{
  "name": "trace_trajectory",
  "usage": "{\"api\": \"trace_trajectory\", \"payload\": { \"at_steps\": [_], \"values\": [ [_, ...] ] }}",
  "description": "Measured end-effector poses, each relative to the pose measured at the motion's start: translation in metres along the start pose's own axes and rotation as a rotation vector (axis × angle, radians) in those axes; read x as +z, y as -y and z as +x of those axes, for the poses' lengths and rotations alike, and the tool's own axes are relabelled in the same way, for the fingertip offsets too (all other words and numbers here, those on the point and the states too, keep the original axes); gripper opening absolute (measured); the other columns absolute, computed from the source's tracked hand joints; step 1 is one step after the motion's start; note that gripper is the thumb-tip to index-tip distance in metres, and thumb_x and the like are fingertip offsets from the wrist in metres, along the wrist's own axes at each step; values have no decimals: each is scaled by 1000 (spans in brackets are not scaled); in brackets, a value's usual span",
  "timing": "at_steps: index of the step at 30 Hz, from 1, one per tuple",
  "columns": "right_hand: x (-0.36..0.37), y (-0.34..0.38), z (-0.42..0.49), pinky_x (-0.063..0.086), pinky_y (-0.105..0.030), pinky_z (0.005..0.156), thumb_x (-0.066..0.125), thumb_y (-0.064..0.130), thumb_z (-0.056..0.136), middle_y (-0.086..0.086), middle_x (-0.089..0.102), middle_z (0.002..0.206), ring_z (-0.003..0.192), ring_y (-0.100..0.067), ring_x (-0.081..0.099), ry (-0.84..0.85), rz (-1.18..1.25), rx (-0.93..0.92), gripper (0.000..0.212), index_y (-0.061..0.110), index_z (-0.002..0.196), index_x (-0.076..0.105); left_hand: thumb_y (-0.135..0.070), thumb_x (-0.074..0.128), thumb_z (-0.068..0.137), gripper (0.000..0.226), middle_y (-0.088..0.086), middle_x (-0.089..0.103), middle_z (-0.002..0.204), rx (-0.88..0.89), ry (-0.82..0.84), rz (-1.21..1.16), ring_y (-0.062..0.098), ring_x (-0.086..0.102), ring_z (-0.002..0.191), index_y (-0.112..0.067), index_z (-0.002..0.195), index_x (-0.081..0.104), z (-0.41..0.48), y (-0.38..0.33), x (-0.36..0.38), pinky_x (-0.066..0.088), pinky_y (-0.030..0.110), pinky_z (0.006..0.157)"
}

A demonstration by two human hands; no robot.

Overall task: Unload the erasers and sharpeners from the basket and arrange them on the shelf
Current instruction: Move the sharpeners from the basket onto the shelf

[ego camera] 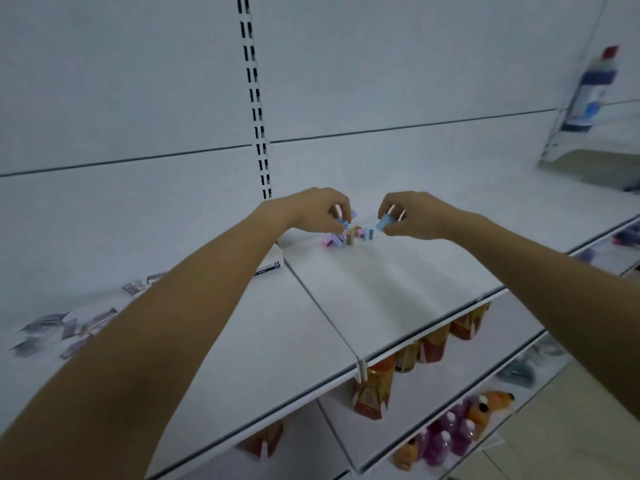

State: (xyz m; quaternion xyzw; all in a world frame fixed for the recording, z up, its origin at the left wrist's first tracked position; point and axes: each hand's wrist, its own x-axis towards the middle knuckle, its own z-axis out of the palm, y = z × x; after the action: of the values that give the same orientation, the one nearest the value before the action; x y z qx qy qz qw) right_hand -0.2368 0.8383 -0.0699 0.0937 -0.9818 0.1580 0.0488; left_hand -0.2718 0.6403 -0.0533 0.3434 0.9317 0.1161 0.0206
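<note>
Both hands work at the back of the shelf, over the pastel pile. Your left hand has a narrow fingertip grip on a small blue piece, and your right hand pinches a blue eraser. Set each down flat just beside the pile, edges aligned, and release only once seated; the basket is not in view.

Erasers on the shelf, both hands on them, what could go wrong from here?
The small pile is a loose jumble, so the left hand, pinching a blue piece, or the right hand, pinching a blue eraser, could scatter it. A piece might slip into the nearby shelf seam.
</note>
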Motion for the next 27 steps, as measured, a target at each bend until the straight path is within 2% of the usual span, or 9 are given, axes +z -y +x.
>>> {"api": "trace_trajectory", "payload": {
  "at_steps": [5,12,14,17,19,21,23,25,27],
  "values": [
    [22,-23,20,42,-26,79,60,22,85,0,55,99,89,-17,51,88,74,11,24,18,108,58,-17,59,86,11,3,57,109,-63,93,-147,16,56,86,-21,96,58,27,15,33,44,20,70],
    [52,-40,66,38,-21,78,61,16,84,-2,61,111,89,-14,51,52,165,-207,28,18,112,61,-10,61,82,17,-4,55,103,-134,-18,-163,3,51,76,-19,96,60,36,28,50,34,9,63],
    [58,-42,69,37,-20,79,58,10,85,0,59,110,91,-13,49,57,202,-292,31,14,115,62,-11,61,82,15,-6,57,104,-163,-42,-175,1,54,74,-22,92,59,36,29,54,37,13,66],
    [65,-50,71,35,-15,80,57,14,85,-7,61,112,99,-18,54,-19,303,-390,29,8,113,64,-14,60,84,8,-3,62,114,-233,-194,-221,17,60,79,-22,87,58,33,27,66,45,27,75],
    [75,-60,76,34,-15,83,50,31,80,-15,65,110,101,-21,57,-127,318,-459,42,2,107,66,-13,57,86,9,2,63,114,-277,-368,-259,23,59,82,-18,93,59,36,22,80,46,32,79],
    [87,-68,84,36,-25,90,39,42,77,-18,65,110,104,-26,58,-132,270,-462,58,1,107,66,-15,53,91,19,9,62,115,-304,-471,-226,23,55,92,-12,108,60,38,16,96,42,28,84],
    [93,-70,87,40,-30,90,39,37,80,-18,65,110,102,-29,59,-65,239,-449,52,3,108,66,-28,47,93,33,13,61,112,-255,-428,-160,25,55,98,-8,117,59,40,9,107,39,26,86],
    [95,-69,88,45,-33,84,37,26,80,-13,66,106,96,-28,60,-7,263,-507,43,4,101,68,-39,40,91,46,13,60,113,-253,-365,-107,25,53,101,-8,122,55,39,2,114,38,31,88],
    [95,-68,86,46,-35,87,39,20,80,-11,66,112,100,-25,60,8,325,-545,40,4,99,69,-32,44,95,40,13,56,123,-328,-390,-108,25,49,112,-7,126,52,36,-2,116,35,30,93]
  ]
}}
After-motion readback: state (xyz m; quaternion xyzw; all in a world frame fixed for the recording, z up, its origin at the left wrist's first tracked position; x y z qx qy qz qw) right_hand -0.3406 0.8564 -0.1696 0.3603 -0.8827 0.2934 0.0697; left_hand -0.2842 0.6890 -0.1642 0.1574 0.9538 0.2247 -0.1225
